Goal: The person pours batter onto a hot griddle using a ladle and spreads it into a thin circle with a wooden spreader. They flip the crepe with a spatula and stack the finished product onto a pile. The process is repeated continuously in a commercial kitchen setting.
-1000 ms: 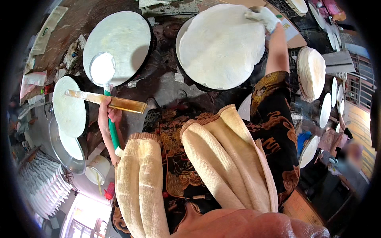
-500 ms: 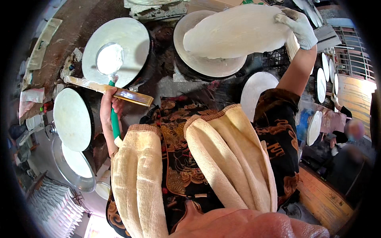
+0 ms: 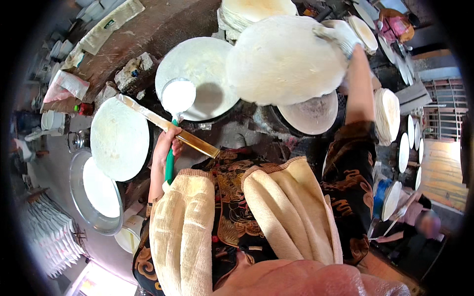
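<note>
My right hand, in a whitish glove, pinches the far right edge of a large thin round flatbread. The pale, lightly browned sheet hangs in the air and hides the back of the right griddle. My bare left hand is wrapped around the green handle of a ladle together with a flat wooden spreader. White batter fills the ladle's bowl, which is over the near left part of the middle griddle. That griddle has a pale coating and a shadow on it.
Behind the flatbread stands a stack of flatbreads; another stack is at the right. A coated griddle lies left, near a metal basin of white batter. Another person works at the far right.
My right hand has swung the flatbread up and away from the right griddle, exposing its near surface. The whole view has shifted, with griddles now further right. My left hand keeps its grip.
</note>
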### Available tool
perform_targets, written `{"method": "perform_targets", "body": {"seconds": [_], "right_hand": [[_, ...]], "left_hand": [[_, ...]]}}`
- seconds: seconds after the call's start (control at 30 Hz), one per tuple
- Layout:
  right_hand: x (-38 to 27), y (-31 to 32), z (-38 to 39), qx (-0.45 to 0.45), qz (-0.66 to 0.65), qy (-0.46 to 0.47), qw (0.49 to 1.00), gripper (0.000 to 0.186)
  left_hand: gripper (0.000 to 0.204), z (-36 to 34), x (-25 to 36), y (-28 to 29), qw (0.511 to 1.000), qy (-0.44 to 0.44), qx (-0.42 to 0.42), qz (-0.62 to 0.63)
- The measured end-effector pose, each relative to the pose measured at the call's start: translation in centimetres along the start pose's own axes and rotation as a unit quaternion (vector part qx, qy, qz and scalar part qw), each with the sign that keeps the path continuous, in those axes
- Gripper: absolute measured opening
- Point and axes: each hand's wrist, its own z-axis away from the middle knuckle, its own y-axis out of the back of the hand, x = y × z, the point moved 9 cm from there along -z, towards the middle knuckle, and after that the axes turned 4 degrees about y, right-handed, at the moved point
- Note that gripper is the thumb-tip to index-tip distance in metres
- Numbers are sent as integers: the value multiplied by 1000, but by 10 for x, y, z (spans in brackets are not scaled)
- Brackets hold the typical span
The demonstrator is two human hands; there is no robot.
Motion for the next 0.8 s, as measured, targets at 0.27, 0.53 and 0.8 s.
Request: {"method": "perform_targets", "body": {"seconds": [0.27, 0.53, 0.8], "right_hand": [[1, 63, -177, 266, 122, 100, 951, 53], [-94, 74, -145, 431, 249, 320, 806, 13], [84, -147, -212, 215, 493, 189, 821, 25]], "left_hand": [[25, 3, 2, 21, 994, -29, 25, 105], [26, -8, 13, 19, 977, -72, 64, 189], [26, 11, 12, 30, 969, -96, 127, 189]]}}
